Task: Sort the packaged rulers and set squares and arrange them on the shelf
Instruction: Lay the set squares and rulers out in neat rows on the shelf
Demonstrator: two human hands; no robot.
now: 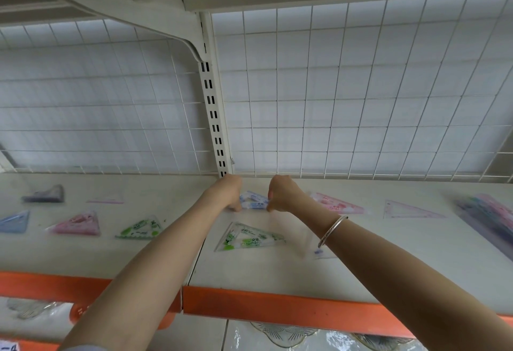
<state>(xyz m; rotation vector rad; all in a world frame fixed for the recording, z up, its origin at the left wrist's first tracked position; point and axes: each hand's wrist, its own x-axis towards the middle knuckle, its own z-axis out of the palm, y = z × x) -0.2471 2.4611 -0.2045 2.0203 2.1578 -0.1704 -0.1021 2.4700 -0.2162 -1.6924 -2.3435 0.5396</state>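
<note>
Blue set square [254, 201] (triangular, glossy wrap).

A blue set square [254, 201] in a clear packet is being pinched at both ends by the left hand [229, 192] and the right hand [281, 194], just in front of the slotted upright [213, 117] on the shelf [277, 273]. A green set square [248, 238] is lying flat nearer the shelf's front. Right of the upright, a pink set square [337, 203], a pale set square [410, 210] and stacked packaged rulers [488, 216] are lying in turn. Left of it, a green-printed packet [140, 230] and a pink packet [77, 223] are lying side by side
</note>
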